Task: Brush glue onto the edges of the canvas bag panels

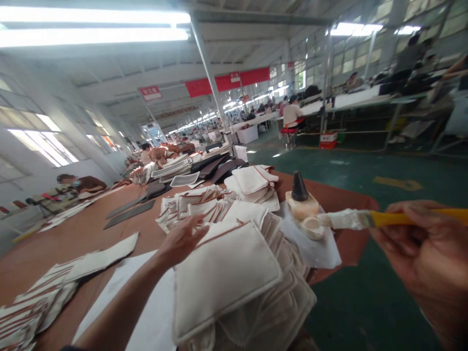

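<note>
My right hand (427,248) is closed around the yellow handle of a brush (351,219). The bristles are coated white, and their tip meets a small round cup (313,226) of pale paste. Behind that cup a black cone-shaped nozzle (300,186) stands on a cream-coloured block (302,204), both on a crumpled plastic sheet (331,253). My left hand (186,236) reaches to the far left edge of a stack of off-white stitched pouches (226,278), fingers stretched out. The top pouch lies flat, with brown trim along its far edge.
More pouches (252,180) are piled further back on the brown-covered table (87,219). Dark strips (129,214) and a white sheet (153,302) lie to the left, near a fanned row of off-white pieces (47,292). Green floor (358,307) shows beyond the right edge. People sit at distant benches.
</note>
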### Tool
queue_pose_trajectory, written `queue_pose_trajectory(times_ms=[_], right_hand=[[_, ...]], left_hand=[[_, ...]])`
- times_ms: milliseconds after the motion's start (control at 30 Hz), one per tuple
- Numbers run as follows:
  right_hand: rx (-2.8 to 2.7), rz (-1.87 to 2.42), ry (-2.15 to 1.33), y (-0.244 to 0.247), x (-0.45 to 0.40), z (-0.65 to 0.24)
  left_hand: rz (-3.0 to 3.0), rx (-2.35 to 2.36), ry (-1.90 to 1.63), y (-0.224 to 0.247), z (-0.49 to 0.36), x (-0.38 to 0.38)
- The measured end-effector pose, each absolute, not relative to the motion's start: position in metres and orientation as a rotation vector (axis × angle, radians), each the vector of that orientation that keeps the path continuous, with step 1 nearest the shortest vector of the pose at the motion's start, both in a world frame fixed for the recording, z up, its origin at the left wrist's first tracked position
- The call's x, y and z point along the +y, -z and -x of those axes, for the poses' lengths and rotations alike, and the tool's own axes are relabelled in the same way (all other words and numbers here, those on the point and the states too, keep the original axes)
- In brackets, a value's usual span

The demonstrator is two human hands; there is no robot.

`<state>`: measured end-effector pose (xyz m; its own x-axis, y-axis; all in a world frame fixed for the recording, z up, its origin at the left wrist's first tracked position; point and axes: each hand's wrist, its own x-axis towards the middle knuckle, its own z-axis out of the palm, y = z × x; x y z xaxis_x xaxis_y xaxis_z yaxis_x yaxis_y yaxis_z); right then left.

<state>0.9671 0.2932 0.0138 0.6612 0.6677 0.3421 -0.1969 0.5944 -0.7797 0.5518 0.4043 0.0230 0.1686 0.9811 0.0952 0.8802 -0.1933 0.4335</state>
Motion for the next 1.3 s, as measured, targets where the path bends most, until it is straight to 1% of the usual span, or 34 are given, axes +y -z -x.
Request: queue_pose_trajectory(times_ms=[67, 133, 300, 433, 600, 767, 900, 1000, 1167, 1233, 1300], right_hand=[[-0.614, 0.736, -0.648, -0.016, 0.298, -0.953], [-0.584, 0.706, -0.719, -0.009, 0.303, -0.944], [-0.626, 0.734, -0.838, 0.020, 0.315, -0.936], [-0.662, 0.725, -0.856, 0.030, 0.327, -0.929], [-0.775, 0.723, -0.823, 0.039, 0.344, -0.917], [-1.030, 0.800, -0.757, 0.041, 0.356, -0.899], [-1.244, 0.929, -0.623, 0.035, 0.365, -0.890], [-1.215, 0.961, -0.507, 0.033, 0.365, -0.893], [-1.253, 0.901, -0.532, 0.032, 0.351, -0.894], [-1.312, 0.921, -0.472, 0.030, 0.348, -0.896], [-1.288, 0.942, -0.405, 0.027, 0.347, -0.901]], left_hand=[[-2.292, 1.671, -0.307, -0.014, -0.595, 0.415], [-2.299, 1.644, -0.195, 0.000, -0.629, 0.428], [-2.300, 1.610, -0.187, 0.029, -0.660, 0.451], [-2.287, 1.492, -0.183, 0.026, -0.660, 0.449], [-2.245, 1.498, -0.220, 0.009, -0.661, 0.426], [-1.974, 1.380, -0.367, -0.004, -0.666, 0.397], [-1.731, 1.222, -0.433, -0.004, -0.665, 0.384], [-1.666, 1.217, -0.449, -0.003, -0.662, 0.378], [-1.758, 1.248, -0.428, -0.003, -0.664, 0.366], [-1.919, 1.289, -0.424, 0.000, -0.665, 0.358], [-2.194, 1.336, -0.510, 0.006, -0.664, 0.349]])
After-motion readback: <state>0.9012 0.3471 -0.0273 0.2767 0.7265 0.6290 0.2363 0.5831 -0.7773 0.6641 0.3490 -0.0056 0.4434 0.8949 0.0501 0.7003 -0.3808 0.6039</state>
